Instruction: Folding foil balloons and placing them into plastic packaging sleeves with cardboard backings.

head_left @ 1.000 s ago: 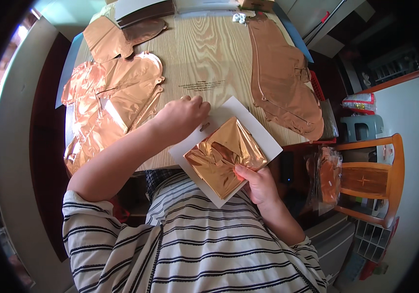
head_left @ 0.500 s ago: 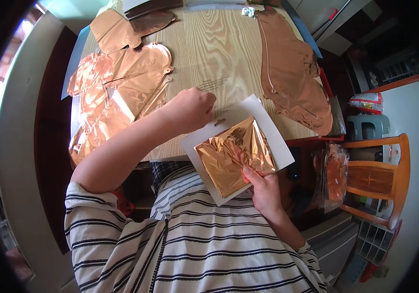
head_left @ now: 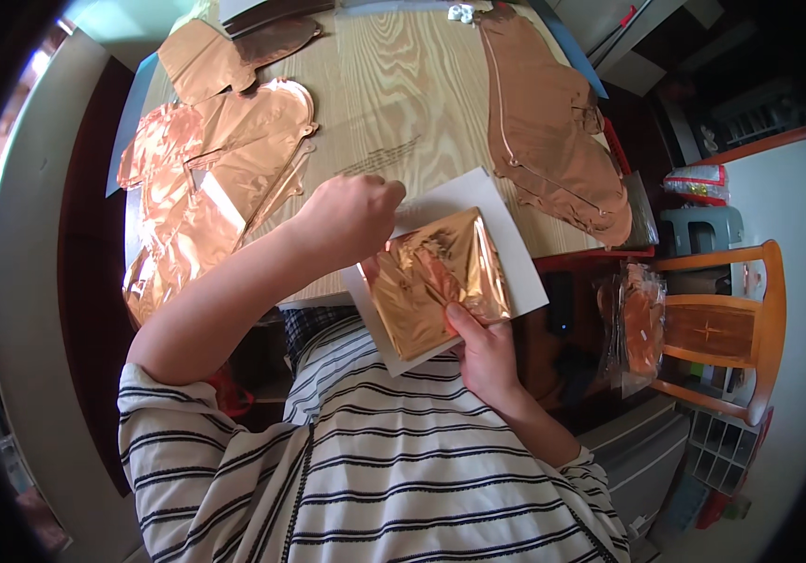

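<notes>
Foil [head_left: 436,281], gold and crinkled, lies on a white card [head_left: 506,244] held over the near table edge, above the lap. Right hand [head_left: 483,352] grips the card's lower edge from beneath, thumb pressed on the foil's lower corner. Left hand [head_left: 347,220] is curled at the card's upper left corner, fingertips drawn together there; whether they pinch foil or card, cannot tell. Wooden table [head_left: 394,84] carries copper foil balloons: a flat overlapping heap [head_left: 206,178] at left, 1 long piece [head_left: 553,131] at right, well apart from the card. Orange wooden chair [head_left: 727,328] stands right of the table, a clear bag [head_left: 638,328] just beside it. Striped shirt [head_left: 375,479] fills the bottom.
</notes>
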Demonstrator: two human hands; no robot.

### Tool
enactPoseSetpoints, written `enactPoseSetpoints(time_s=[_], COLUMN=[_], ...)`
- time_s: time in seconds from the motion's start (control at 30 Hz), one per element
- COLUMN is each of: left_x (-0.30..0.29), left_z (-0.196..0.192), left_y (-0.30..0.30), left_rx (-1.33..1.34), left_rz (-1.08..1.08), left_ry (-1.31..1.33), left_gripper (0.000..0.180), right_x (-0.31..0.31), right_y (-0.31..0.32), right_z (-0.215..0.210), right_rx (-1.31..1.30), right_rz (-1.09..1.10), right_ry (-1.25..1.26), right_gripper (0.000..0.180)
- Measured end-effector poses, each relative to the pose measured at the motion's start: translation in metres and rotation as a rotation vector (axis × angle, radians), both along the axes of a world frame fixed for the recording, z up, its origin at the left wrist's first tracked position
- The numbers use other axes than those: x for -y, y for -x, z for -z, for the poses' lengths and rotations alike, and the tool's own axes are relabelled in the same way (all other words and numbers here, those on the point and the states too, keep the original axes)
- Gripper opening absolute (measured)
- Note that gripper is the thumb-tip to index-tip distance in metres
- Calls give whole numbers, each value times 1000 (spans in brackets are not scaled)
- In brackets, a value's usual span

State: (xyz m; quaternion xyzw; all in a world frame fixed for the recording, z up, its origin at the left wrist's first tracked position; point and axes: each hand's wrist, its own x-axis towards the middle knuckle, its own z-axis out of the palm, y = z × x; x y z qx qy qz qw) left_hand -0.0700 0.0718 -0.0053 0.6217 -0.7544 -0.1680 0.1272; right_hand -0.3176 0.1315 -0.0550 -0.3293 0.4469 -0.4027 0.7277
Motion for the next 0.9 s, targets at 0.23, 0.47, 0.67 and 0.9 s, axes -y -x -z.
enactPoseSetpoints(time_s=[0.23,0.47,0.67,0.9], left_x=[-8,-16,-1,-15], left_z=[8,-6,1,-7], left_y=[3,14,12,18], left_rx=[118,303,297,262], left_rz=[85,163,184,248], left_ry=[217,467,496,683], left_gripper=[15,34,38,24], right_x=[9,16,17,14], right_y=[-4,-10,-13,-19], right_z=[8,0,12,14], right_rx=[-23,45,11,95], right_rz=[-121,-151,-152,-112], right_ry=[-11,-29,20,145], right_gripper=[25,32,26,29])
